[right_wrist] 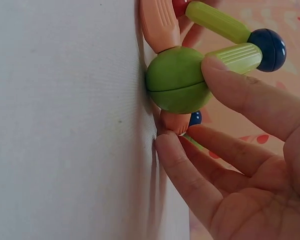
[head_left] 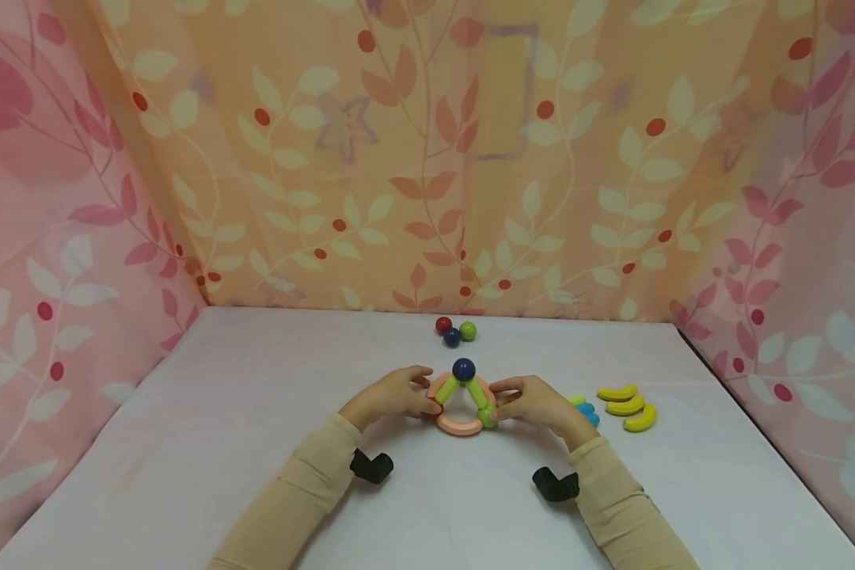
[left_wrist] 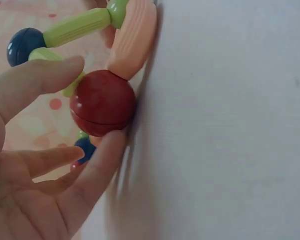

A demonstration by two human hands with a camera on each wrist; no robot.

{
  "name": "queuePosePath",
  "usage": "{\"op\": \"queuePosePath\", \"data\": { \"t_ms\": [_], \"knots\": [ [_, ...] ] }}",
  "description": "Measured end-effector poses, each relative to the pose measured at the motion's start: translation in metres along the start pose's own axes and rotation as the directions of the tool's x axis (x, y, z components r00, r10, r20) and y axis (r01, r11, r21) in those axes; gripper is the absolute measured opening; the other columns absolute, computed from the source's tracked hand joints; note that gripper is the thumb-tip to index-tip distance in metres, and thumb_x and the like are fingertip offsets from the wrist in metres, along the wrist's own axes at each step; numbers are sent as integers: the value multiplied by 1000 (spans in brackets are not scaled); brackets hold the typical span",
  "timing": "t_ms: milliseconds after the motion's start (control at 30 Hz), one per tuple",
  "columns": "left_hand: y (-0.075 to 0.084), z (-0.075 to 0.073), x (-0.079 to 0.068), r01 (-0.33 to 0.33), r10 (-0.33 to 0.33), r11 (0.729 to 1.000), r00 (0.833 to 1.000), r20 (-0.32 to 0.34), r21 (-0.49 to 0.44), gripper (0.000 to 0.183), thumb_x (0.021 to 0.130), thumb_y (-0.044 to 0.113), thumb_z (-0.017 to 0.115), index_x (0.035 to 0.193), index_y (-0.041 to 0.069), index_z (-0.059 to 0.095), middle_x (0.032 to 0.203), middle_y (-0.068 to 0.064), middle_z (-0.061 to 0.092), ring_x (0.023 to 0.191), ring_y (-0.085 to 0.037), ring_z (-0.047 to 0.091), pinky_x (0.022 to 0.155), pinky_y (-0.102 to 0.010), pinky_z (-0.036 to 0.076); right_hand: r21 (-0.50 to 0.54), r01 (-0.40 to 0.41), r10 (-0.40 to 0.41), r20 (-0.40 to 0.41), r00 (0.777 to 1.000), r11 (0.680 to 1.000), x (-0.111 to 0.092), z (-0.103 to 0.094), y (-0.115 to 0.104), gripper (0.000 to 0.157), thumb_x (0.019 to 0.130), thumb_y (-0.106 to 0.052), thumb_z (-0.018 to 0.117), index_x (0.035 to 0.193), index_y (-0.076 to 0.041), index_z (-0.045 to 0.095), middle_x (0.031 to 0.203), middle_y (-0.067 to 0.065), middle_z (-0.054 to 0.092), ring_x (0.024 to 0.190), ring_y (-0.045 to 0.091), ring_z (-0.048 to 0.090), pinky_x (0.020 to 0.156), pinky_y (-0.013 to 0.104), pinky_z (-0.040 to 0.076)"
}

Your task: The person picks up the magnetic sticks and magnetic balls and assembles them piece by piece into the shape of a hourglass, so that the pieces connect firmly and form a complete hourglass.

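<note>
A toy of balls and rods stands on the table between my hands. Its base is a ring of peach curved rods (head_left: 459,427), joined by a red ball (left_wrist: 102,102) on the left and a green ball (right_wrist: 177,80) on the right. Two light-green straight rods (head_left: 477,393) lean up from these to a dark blue ball (head_left: 464,369) at the top. My left hand (head_left: 392,392) holds the red ball between thumb and a finger. Thumb against the green ball, my right hand (head_left: 537,404) grips the other side, with a fingertip low near a peach rod.
Behind the toy lie a loose red ball (head_left: 443,324), a blue ball (head_left: 452,337) and a green ball (head_left: 468,331). Several yellow curved rods (head_left: 625,406) lie at the right. Blue rods (head_left: 588,412) beside them are partly hidden by my right hand. A patterned curtain (head_left: 427,158) stands behind.
</note>
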State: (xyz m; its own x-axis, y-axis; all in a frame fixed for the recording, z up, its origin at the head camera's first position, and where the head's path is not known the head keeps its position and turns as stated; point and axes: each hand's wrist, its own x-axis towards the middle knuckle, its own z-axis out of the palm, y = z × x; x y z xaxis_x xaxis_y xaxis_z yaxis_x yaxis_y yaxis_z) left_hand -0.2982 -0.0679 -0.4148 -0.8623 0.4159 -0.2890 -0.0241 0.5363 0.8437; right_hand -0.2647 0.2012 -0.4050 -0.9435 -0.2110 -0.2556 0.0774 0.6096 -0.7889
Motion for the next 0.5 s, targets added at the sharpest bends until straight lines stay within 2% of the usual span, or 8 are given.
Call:
{"op": "queuePosePath", "data": {
  "t_ms": [167, 267, 400, 500],
  "knots": [
    [-4, 0, -1, 8, -8, 999, 1000, -2, -38, 71, 80, 26, 83, 142, 11, 52, 145, -9, 52, 97, -13, 63, 94, -33, 54, 17, 0, 0, 2, 1000, 1000, 1, 1, 0, 60, 79, -21, 85, 132, -5, 63, 123, 13, 68, 110, 21, 62, 91, 34, 56],
    [-5, 0, -1, 5, -4, 997, 1000, 16, -71, 68, 81, 25, 83, 141, 12, 54, 145, -8, 52, 102, -14, 61, 96, -34, 53, -3, 3, -3, -29, 1000, 1000, 0, -2, 1, 54, 79, -21, 83, 128, -7, 66, 121, 12, 70, 110, 21, 64, 92, 36, 56],
    [-7, 0, 1, 1, 2, 995, 999, 33, -104, 66, 81, 21, 81, 140, 11, 54, 141, -8, 53, 100, -15, 60, 91, -30, 52, -14, 11, -13, -109, 994, 1000, -4, -20, 4, 49, 83, -26, 80, 127, -8, 67, 123, 13, 69, 112, 23, 63, 95, 40, 54],
    [-9, 1, 2, -9, 13, 993, 999, 33, -114, 66, 80, 20, 81, 139, 11, 54, 139, -8, 53, 102, -16, 59, 92, -31, 51, 16, 19, -17, -141, 990, 1000, -10, -41, 10, 56, 85, -32, 79, 131, -6, 63, 132, 17, 64, 119, 28, 60, 100, 44, 51]
  ]
}}
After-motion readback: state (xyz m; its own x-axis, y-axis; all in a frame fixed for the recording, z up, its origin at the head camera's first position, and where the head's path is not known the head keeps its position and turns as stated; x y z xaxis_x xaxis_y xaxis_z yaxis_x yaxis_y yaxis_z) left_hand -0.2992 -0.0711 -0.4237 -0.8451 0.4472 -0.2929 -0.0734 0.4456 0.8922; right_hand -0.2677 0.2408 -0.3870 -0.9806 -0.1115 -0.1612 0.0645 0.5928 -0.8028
